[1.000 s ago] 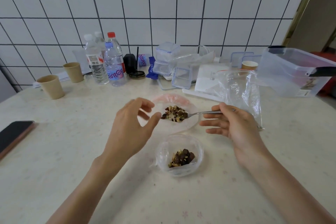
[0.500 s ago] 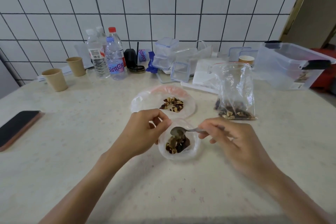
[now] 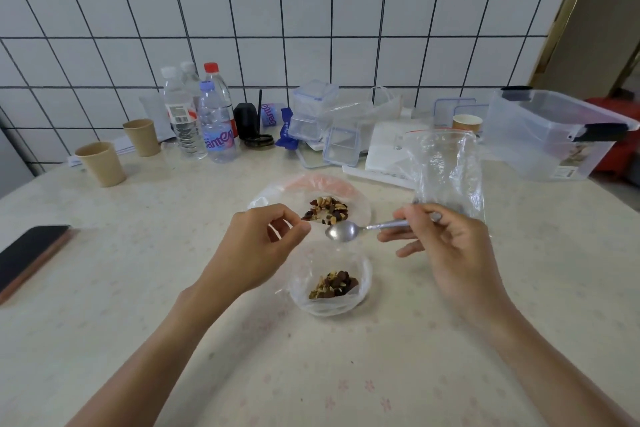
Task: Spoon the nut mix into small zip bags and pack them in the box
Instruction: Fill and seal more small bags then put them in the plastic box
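Right hand (image 3: 450, 253) grips the handle of an empty metal spoon (image 3: 343, 231), bowl held above the table (image 3: 121, 288) between two open bags. Left hand (image 3: 256, 253) pinches the rim of the near small bag (image 3: 329, 284), which holds some nut mix; the far bag (image 3: 322, 199) holds a similar heap. A clear lidded box (image 3: 554, 135) sits far right.

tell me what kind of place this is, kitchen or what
Likely a kitchen or break-room corner, though not certain: a white tiled wall behind a pale table crowded with water bottles, paper cups and clear food containers.
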A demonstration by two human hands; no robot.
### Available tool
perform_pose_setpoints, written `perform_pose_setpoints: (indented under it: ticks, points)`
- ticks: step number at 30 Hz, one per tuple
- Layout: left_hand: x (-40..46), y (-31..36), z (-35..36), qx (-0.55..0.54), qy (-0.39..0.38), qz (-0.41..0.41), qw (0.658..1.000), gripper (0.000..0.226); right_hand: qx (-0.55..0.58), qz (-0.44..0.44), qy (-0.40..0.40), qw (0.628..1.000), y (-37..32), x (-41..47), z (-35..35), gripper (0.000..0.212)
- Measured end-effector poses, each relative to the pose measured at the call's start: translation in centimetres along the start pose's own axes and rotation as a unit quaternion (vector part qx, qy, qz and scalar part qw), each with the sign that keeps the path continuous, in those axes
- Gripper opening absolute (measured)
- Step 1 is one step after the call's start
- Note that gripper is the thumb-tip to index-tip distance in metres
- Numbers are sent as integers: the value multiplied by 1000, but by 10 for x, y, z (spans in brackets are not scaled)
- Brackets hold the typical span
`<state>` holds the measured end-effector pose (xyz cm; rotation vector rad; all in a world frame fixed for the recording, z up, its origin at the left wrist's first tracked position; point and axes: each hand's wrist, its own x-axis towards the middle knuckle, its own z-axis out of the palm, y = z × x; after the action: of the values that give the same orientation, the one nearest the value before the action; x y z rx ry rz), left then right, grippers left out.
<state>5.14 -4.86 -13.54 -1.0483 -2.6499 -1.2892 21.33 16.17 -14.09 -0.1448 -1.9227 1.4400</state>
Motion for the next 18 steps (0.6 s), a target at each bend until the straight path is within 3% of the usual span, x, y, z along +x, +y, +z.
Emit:
perform_pose_setpoints:
  ticks: [5,10,14,18]
  points:
    - [35,6,-5,9,67,-5,998,10,40,93,52,994,19,39,13,27]
    - [67,3,-2,127,113,59,984,47,21,121,48,991,43,67,35,31]
    - [94,0,5,236,8,-30,971,71,18,153,53,987,63,80,52,35]
    - [111,-11,14,301,-80,-107,944,55,-5,152,50,987,82,78,64,36]
